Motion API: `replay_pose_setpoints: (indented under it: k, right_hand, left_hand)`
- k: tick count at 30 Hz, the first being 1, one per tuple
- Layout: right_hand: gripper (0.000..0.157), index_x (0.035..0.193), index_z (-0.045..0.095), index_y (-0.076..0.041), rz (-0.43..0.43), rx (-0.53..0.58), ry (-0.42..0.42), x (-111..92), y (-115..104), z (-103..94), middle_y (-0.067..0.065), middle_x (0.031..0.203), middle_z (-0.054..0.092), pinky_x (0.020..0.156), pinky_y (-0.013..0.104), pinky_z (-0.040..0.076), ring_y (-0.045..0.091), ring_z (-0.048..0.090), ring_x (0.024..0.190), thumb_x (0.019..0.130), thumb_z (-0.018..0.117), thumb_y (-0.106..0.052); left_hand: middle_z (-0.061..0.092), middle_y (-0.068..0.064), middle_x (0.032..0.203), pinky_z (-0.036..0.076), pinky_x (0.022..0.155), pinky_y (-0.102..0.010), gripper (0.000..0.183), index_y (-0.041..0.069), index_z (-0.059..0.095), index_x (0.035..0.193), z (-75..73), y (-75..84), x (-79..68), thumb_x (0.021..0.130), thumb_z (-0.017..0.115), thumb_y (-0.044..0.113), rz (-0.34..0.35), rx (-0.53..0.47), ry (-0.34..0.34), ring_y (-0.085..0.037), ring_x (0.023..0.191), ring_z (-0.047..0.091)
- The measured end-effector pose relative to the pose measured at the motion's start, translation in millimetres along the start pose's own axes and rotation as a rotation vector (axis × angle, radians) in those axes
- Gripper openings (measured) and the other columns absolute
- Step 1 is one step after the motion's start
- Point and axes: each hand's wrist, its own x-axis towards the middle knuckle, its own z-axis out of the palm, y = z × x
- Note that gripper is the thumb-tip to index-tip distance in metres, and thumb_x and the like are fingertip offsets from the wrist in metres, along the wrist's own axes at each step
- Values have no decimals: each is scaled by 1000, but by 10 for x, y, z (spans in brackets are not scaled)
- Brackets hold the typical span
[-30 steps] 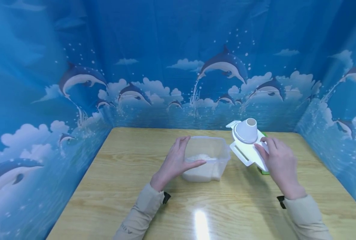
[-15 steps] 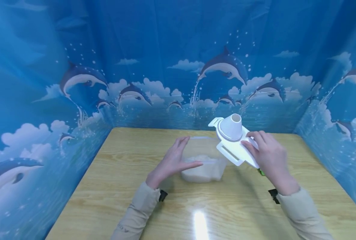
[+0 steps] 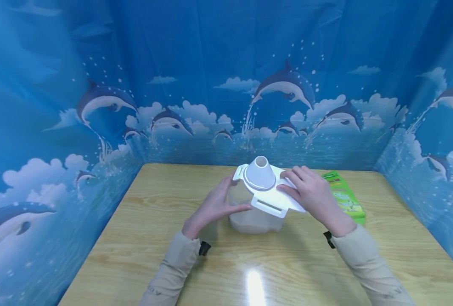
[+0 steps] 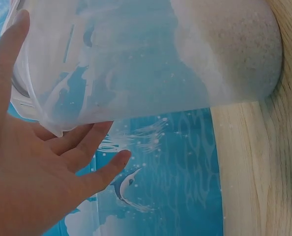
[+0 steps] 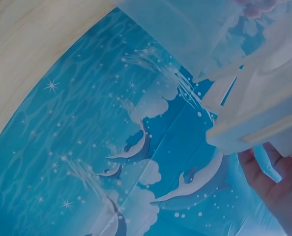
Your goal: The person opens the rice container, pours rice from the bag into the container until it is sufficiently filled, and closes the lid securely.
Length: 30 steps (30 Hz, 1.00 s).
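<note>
A translucent plastic container (image 3: 254, 223) stands on the wooden table, partly filled with fine white grains that show through its wall (image 4: 229, 54). My left hand (image 3: 212, 208) holds its left end near the rim, thumb along the near side and fingers reaching round the far side. The little finger stands free in the left wrist view. My right hand (image 3: 310, 195) pinches the right end of a white lid (image 3: 274, 193) with a cone spout (image 3: 260, 172) and slotted side flaps. The lid lies over the container's mouth in the head view, hiding most of the opening.
A green packet (image 3: 344, 195) lies on the table to the right, partly behind the right hand. A blue dolphin-print curtain (image 3: 211, 76) closes off the back and both sides. Bright glare marks the table (image 3: 134, 255) near its front.
My right hand has carried the lid leftward, from beside the container to over its mouth. More of the green packet now shows. The left hand has shifted only slightly.
</note>
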Motion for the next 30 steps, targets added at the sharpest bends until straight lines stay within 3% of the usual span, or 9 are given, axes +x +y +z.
replay_pose_setpoints:
  k: [5,11,16,20,30]
  right_hand:
    - [48,104,69,-8,-56,42,5,55,4,70,6,90,65,54,34,50,21,58,74,105,46,-50]
    - [34,105,70,-10,-99,75,-23,115,-2,121,3,87,63,50,27,41,18,52,71,101,60,-42]
    - [30,107,69,-12,-115,88,-66,150,-9,157,0,87,59,51,24,37,14,48,71,99,63,-40]
    - [25,107,69,-14,-132,106,-96,187,-16,209,-1,87,58,51,23,36,13,46,71,97,67,-37]
    - [23,109,71,-15,-133,136,-142,278,-10,280,-2,86,56,51,21,36,12,46,71,91,75,-30]
  left_hand:
    - [40,-1,160,38,115,-54,112,25,24,162,-49,-45,11,74,89,48,33,-59,-9,-25,140,46]
    - [45,0,156,38,115,-54,113,23,32,159,-156,-104,-2,68,94,45,-43,-168,-48,-27,142,43]
    - [44,-9,156,43,112,-53,102,16,30,160,-210,-119,8,79,87,41,-47,-257,-43,-33,137,49]
    - [48,-10,151,46,109,-51,83,15,38,156,-219,-106,17,89,78,42,-29,-258,-31,-32,132,52]
    - [55,-7,143,48,108,-46,78,14,46,150,-225,-122,23,87,78,47,-71,-226,2,-25,130,55]
